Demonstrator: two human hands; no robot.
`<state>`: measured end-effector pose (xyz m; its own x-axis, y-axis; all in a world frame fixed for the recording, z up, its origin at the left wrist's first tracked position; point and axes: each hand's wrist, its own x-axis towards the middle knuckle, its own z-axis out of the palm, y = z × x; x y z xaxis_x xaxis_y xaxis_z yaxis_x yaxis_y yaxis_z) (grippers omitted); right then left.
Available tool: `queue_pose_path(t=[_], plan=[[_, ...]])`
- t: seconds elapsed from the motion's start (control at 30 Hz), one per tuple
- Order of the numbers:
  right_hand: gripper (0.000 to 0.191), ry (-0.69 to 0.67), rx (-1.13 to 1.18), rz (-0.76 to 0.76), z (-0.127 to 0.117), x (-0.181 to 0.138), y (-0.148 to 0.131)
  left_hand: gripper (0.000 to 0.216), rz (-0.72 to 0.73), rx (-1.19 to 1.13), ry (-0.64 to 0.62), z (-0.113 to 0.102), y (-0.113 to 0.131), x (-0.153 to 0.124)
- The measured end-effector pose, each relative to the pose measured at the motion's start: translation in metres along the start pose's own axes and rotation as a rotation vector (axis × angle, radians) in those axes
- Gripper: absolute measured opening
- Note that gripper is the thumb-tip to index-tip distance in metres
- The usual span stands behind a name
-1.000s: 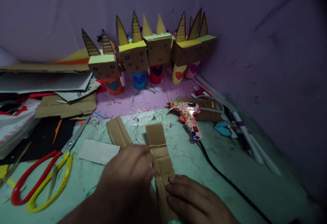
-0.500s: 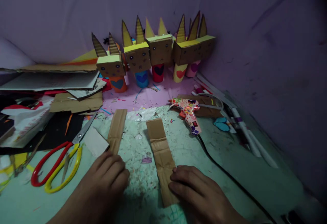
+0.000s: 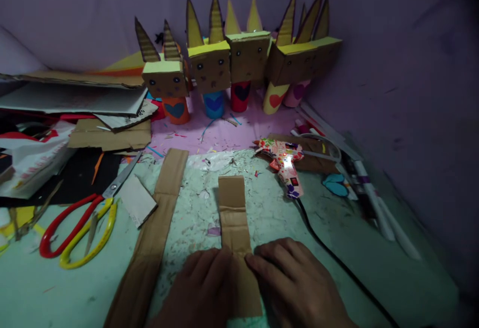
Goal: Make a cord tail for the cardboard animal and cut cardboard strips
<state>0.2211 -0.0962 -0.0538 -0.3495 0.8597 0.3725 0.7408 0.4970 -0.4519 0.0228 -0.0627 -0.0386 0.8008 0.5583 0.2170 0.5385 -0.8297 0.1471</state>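
A short creased cardboard strip point(image 3: 234, 223) lies in front of me on the table. My left hand point(image 3: 204, 285) is at its left edge, fingers curled over the cardboard and the thumb hidden. At the right edge, my right hand point(image 3: 297, 283) has its fingers bent together, with the fingertips gripping the strip. A longer cardboard strip point(image 3: 153, 228) lies slantwise left of my left hand. Beside it are a small grey-white card piece point(image 3: 137, 200) and scissors point(image 3: 97, 223) with one red and one yellow handle. A flower-patterned glue gun point(image 3: 286, 163) rests beyond my right hand.
Several cardboard box-headed figures point(image 3: 209, 66) with pointed ears stand along the back wall. Stacked cardboard sheets point(image 3: 75, 98) and a white plastic bag point(image 3: 35, 161) fill the left. The glue gun's black cord point(image 3: 337, 258) runs toward me on the right, near markers point(image 3: 368, 198).
My left hand has moved right, from the longer strip to the short one. The short strip has turned straighter, and the longer strip is now uncovered. The whole view has shifted slightly.
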Motion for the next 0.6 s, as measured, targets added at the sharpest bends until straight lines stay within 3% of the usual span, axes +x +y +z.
queue_pose_path(t=[0.17,0.4,0.6], plan=[[0.027,-0.061,-0.067,0.079,0.002,0.006,-0.003,0.022,-0.064,-0.016,0.040,0.013,0.002,0.008],[0.022,0.006,-0.041,0.106,0.004,0.006,-0.003,0.025,-0.171,-0.248,0.145,0.017,-0.003,0.008],[0.021,0.029,0.005,0.155,0.011,0.008,-0.003,0.026,-0.252,-0.256,0.192,0.014,-0.002,0.012]])
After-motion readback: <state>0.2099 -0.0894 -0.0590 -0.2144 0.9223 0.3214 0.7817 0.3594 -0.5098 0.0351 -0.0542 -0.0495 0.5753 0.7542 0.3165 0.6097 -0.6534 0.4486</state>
